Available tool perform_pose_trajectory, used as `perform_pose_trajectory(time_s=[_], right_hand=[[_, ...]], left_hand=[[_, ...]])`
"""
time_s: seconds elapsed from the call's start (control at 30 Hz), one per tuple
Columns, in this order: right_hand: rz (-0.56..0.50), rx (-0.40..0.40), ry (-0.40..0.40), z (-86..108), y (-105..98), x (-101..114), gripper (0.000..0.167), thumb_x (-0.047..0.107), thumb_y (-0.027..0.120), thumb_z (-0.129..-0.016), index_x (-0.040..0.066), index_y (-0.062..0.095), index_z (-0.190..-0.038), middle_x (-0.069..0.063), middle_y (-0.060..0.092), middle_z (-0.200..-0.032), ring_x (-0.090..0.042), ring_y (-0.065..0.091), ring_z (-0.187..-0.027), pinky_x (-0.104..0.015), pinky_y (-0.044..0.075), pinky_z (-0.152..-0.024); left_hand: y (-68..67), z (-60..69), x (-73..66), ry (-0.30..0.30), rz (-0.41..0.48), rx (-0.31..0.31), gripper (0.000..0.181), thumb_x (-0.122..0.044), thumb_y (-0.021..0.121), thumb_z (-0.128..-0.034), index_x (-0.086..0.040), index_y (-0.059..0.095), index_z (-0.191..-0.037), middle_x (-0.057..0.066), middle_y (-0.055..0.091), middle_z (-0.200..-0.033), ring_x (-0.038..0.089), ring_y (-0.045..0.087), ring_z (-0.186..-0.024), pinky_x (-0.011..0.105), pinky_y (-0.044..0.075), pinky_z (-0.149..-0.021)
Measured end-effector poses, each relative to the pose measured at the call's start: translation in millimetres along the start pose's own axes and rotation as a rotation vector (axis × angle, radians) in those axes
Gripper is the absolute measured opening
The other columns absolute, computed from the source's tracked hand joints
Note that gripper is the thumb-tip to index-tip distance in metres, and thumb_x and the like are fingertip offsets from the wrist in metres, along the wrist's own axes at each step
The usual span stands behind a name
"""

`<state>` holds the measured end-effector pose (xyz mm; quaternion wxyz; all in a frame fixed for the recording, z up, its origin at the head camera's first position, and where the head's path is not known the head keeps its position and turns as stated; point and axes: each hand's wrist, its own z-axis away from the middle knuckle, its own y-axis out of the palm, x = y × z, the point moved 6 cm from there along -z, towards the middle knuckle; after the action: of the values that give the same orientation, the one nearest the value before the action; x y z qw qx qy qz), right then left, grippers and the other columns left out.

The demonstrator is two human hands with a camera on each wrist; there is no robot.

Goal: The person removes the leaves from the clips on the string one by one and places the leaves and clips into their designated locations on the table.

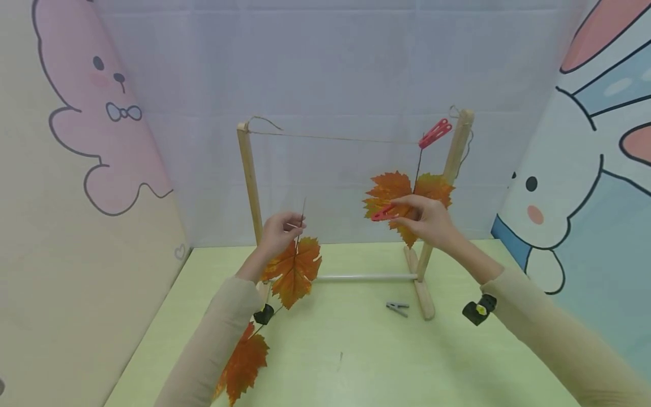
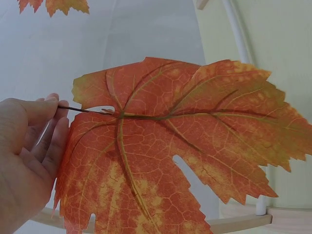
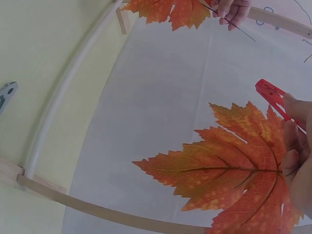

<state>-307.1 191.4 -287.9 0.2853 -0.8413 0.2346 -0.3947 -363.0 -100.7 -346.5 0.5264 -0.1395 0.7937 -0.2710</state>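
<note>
My left hand (image 1: 277, 233) pinches the thin dark stem of an orange artificial leaf (image 2: 141, 131) between thumb and fingers; the leaf hangs below the hand, left of the frame's middle. In my right hand (image 1: 431, 221), thumb and fingertips pinch a red clothespin (image 1: 383, 213), which points left. Right behind that hand, a second orange leaf (image 3: 229, 168) hangs from the twine (image 1: 330, 138) by another red clothespin (image 1: 435, 133) at the right end. The twine runs between the two posts of a wooden frame (image 1: 249, 175).
A grey clothespin (image 1: 398, 308) lies on the pale yellow-green table (image 1: 356, 350) near the frame's right foot. Another orange leaf (image 1: 246, 362) lies at the left, partly behind my left forearm. A white crossbar (image 1: 366, 277) joins the posts low down.
</note>
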Motion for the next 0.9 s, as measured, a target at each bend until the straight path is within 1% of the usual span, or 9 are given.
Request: perform_pose_trajectory(time_s=[0.1,0.2,0.37,0.53,0.7,0.83,0.9], right_hand=[[-0.005,-0.011,0.005,8.3,3,-7,0.032,0.004,0.071,-0.076,0.003,0.065,-0.108,-0.005,0.056,-0.067,-0.009,0.041,-0.05,-0.02,0.035,-0.044],[-0.033,-0.019,0.006,16.8,7,-15,0.031,0.004,0.071,-0.077,0.002,0.065,-0.107,-0.004,0.053,-0.061,-0.009,0.04,-0.047,-0.021,0.034,-0.043],[-0.079,-0.011,0.022,29.4,15,-28,0.031,0.005,0.071,-0.076,0.001,0.065,-0.106,-0.005,0.054,-0.059,-0.009,0.04,-0.047,-0.021,0.034,-0.042],[-0.069,0.003,0.091,39.7,21,-39,0.033,0.008,0.071,-0.077,0.002,0.064,-0.109,-0.002,0.048,-0.056,-0.007,0.037,-0.043,-0.022,0.032,-0.039],[-0.072,0.015,0.157,49.0,27,-48,0.034,0.01,0.071,-0.077,0.003,0.065,-0.11,0.001,0.045,-0.052,-0.007,0.037,-0.042,-0.022,0.03,-0.037],[-0.103,0.027,0.214,58.9,34,-57,0.034,0.012,0.071,-0.078,0.002,0.064,-0.109,0.0,0.045,-0.05,-0.007,0.037,-0.041,-0.023,0.031,-0.037],[-0.11,0.029,0.242,65.1,38,-61,0.034,0.012,0.071,-0.078,0.001,0.064,-0.109,0.0,0.045,-0.05,-0.007,0.038,-0.041,-0.023,0.031,-0.037]], left_hand=[[-0.3,4.3,6.8,-0.027,0.008,0.018,0.022,0.002,0.058,-0.0854,0.003,0.062,-0.107,0.017,0.065,-0.094,0.028,0.063,-0.084,0.034,0.053,-0.072],[0.3,7.9,13.6,-0.055,0.013,0.031,0.023,0.001,0.058,-0.0857,0.002,0.062,-0.108,0.015,0.065,-0.094,0.027,0.063,-0.084,0.033,0.053,-0.073],[3.7,13.4,24.1,-0.087,0.019,0.046,0.023,-0.001,0.059,-0.086,0.0,0.062,-0.108,0.013,0.065,-0.095,0.025,0.063,-0.085,0.032,0.053,-0.073],[6.7,18.5,33.1,-0.096,0.015,0.063,0.023,-0.001,0.059,-0.0856,0.0,0.062,-0.109,0.014,0.065,-0.096,0.025,0.063,-0.084,0.033,0.053,-0.074],[7.1,21.3,40.8,-0.111,0.013,0.059,0.023,-0.001,0.06,-0.0854,-0.001,0.063,-0.108,0.012,0.066,-0.094,0.024,0.064,-0.083,0.033,0.053,-0.073],[7.6,23.9,42.3,-0.097,0.026,0.057,0.023,0.001,0.059,-0.0849,0.002,0.063,-0.108,0.015,0.066,-0.094,0.025,0.064,-0.082,0.034,0.053,-0.073],[8.8,25.8,42.1,-0.086,0.037,0.067,0.023,0.002,0.059,-0.0847,0.003,0.062,-0.107,0.018,0.065,-0.095,0.026,0.064,-0.082,0.035,0.053,-0.074]])
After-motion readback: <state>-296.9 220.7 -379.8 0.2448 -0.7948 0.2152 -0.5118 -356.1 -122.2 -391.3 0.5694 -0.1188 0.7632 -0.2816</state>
